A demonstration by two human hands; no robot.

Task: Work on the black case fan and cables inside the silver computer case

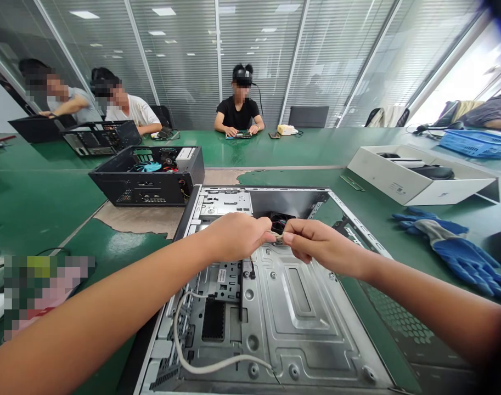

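Observation:
My left hand and my right hand are both closed, pinching a thin pale cable stretched between their fingertips. They hover over an open metal computer case lying on its side. Behind my fingers a black fan shows in part. Below my left hand hangs a short black wire with a small plug, beside the drive bracket. A thick light-grey cable loops across the lower left of the case, its thin wire ends lying on the metal floor.
Beyond on the left stands another open black case with a blue fan. On the right are a white box and blue work gloves. People sit across the green table, one handling a circuit board.

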